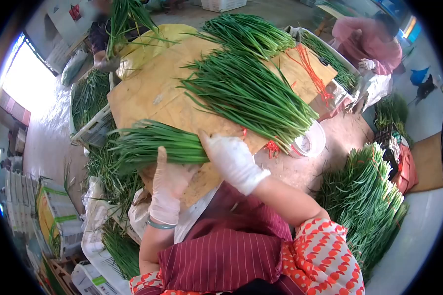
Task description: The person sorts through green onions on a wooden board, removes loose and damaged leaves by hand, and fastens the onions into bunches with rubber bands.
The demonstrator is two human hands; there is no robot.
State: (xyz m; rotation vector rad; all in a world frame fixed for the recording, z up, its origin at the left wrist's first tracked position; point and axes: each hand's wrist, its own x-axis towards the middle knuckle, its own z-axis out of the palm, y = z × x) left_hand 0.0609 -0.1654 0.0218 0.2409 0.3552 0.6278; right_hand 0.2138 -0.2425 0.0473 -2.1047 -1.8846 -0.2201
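A bunch of long green leafy stalks [157, 142] lies across the near left of the wooden board [147, 93], its leaf tips toward the left. My right hand [231, 160], in a white glove, is wrapped round the bunch's right end. Just below the bunch is my left hand [171, 182], also gloved, with thumb raised and fingers spread against the underside of the stalks. Larger piles of the same stalks [246, 93] lie on the board beyond my hands. Red ties [272, 147] rest by the board's right edge.
A round white tub [310, 141] stands right of the board. Tied bunches [364, 201] are stacked at the right. Crates of greens [91, 101] line the left. One co-worker [366, 44] is at the back right; another's gloved hand [107, 63] is at the back left.
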